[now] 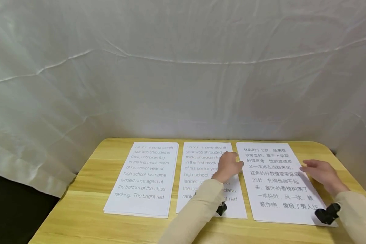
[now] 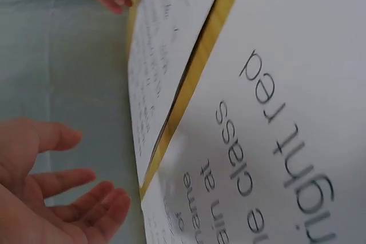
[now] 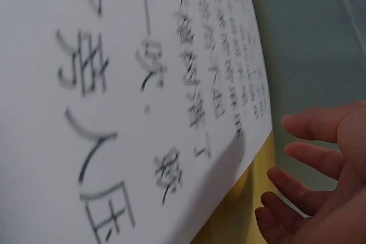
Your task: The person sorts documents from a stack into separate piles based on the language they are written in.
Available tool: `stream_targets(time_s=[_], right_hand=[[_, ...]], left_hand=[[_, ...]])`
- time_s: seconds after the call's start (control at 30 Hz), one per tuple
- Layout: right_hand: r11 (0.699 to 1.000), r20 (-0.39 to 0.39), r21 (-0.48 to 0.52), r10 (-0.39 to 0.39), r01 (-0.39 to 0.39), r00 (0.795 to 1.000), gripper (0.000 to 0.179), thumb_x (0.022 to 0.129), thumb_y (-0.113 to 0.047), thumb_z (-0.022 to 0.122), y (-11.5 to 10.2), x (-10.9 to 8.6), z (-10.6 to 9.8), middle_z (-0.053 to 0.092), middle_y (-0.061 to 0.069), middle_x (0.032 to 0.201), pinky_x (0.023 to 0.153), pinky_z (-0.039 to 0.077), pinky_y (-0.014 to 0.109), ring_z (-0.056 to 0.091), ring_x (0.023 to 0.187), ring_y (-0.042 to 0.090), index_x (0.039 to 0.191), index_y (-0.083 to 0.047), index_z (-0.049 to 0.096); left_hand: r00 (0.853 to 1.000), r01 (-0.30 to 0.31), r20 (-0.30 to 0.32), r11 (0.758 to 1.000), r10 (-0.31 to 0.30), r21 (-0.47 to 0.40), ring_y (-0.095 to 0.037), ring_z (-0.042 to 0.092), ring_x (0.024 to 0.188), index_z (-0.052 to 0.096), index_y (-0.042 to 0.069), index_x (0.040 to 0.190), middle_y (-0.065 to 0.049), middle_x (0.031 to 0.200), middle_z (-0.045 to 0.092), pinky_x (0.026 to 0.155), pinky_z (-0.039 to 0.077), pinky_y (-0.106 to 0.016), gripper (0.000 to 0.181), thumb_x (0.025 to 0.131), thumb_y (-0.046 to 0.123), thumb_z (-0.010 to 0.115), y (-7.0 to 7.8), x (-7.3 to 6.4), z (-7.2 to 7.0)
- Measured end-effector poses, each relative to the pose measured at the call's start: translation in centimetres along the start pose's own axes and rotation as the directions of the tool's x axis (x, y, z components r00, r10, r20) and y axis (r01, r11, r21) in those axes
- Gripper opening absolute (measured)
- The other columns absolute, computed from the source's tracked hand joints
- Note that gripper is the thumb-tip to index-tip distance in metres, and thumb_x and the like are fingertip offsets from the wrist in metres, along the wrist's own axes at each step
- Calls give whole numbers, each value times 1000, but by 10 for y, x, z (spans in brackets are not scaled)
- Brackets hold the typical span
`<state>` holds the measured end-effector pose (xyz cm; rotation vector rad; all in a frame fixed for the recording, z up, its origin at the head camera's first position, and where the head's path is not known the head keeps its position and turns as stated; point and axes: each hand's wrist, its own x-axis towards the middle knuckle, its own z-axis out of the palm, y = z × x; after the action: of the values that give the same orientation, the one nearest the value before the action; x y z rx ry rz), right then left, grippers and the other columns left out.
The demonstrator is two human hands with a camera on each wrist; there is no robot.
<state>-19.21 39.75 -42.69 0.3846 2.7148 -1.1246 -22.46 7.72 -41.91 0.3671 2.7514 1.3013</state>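
Three stacks of printed paper lie side by side. The right stack (image 1: 271, 198) is topped by a sheet of Chinese text, which fills much of the right wrist view. My left hand (image 1: 227, 166), fingers loosely bent and holding nothing, is over the right edge of the middle stack (image 1: 201, 174), close to the Chinese sheet's left edge. In the left wrist view its fingers and thumb are spread apart. My right hand (image 1: 321, 174) is at the right edge of the Chinese sheet, its fingers (image 3: 311, 158) parted with nothing between them. English text covers the middle stack's top sheet.
A left stack (image 1: 140, 179), also English text, lies further along the yellow wood table (image 1: 88, 200). Pale fabric (image 1: 183, 84) hangs behind the table's back edge and at both sides. Black wrist cameras (image 1: 327, 214) sit at both cuffs.
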Motion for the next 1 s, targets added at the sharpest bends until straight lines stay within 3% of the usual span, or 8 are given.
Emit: stream_targets(time_s=[0.07, 0.17, 0.37, 0.57, 0.73, 1.0], right_hand=[[1000, -7, -9, -17, 17, 1000, 77, 99, -40, 49, -7, -2, 1, 20, 45, 140, 96, 29, 70, 27, 121, 59, 141, 18, 22], [998, -36, -32, -61, 60, 997, 74, 100, -39, 46, -17, -6, 2, 23, 45, 140, 94, 31, 70, 28, 122, 60, 141, 19, 24], [987, -86, -16, -159, 159, 983, 68, 101, -36, 46, -33, -13, 11, 35, 42, 136, 90, 38, 59, 40, 117, 53, 139, 18, 32], [979, -107, 4, -200, 202, 974, 64, 101, -36, 46, -55, -22, 35, 42, 37, 135, 92, 41, 55, 45, 118, 48, 141, 12, 35], [965, -127, 58, -247, 256, 961, 58, 102, -32, 46, -71, -25, 58, 45, 37, 133, 96, 36, 59, 43, 121, 50, 140, 12, 38], [969, -180, 90, -211, 230, 961, 64, 99, -45, 48, -76, -7, 85, 48, 26, 137, 102, 35, 56, 41, 128, 43, 144, -1, 41]], left_hand=[[1000, 11, 17, 998, -10, -67, -21, 53, 121, 64, -1, 123, -10, 125, 63, 101, 42, -30, 38, 89, 15, 64, -6, 0, -5], [1000, -3, 24, 991, 7, -135, -23, 54, 121, 62, -1, 126, -11, 127, 61, 100, 43, -30, 38, 90, 11, 64, -16, -2, -12], [998, -34, -59, 987, 25, -155, -27, 59, 111, 62, 1, 126, -14, 125, 61, 89, 51, -31, 38, 89, 10, 66, -34, -11, -32], [987, -82, -156, 969, 46, -232, -31, 59, 111, 61, -1, 126, -16, 127, 59, 86, 52, -29, 38, 89, 7, 66, -52, -19, -54], [978, -74, -207, 948, 9, -309, -31, 58, 112, 61, -1, 126, -14, 126, 61, 89, 51, -30, 37, 90, 8, 65, -71, -25, -69], [967, -19, -240, 921, -82, -390, -28, 58, 113, 62, 1, 127, -12, 125, 62, 94, 48, -37, 38, 90, 11, 65, -95, -34, -86]])
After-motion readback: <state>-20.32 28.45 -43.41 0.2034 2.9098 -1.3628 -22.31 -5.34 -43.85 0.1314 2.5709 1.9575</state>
